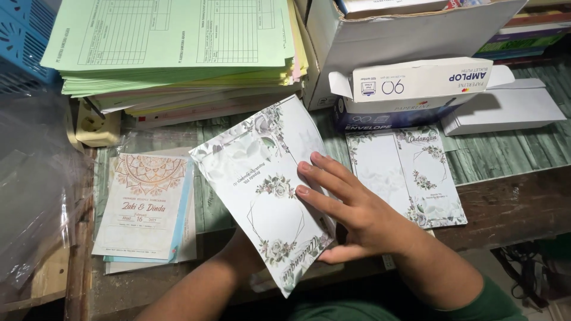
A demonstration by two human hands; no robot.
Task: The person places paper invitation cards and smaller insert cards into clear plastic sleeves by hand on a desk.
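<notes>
Head view is showing the right hand (351,208) lying flat and open, fingers spread, on the right half of a white floral invitation card (264,190). The card is tilting across the middle of the frame, its top corner pointing toward the stack of green forms (172,47), its lower corner toward the person. The left hand (247,249) is reaching up from below and is mostly hiding behind the card's lower edge, so I cannot tell whether it is gripping the card or merely propping it. The card is sitting above the wooden worktop (505,208), overlapping it rather than lying flat.

Just right of the right hand, a pile of matching floral cards (410,172) is lying face up. Beyond it, a blue and white envelope box (410,89) is standing open beside loose white envelopes (505,110). To the left, well apart, a stack of cream and gold invitations (146,208) is resting near clear plastic sleeves (33,178).
</notes>
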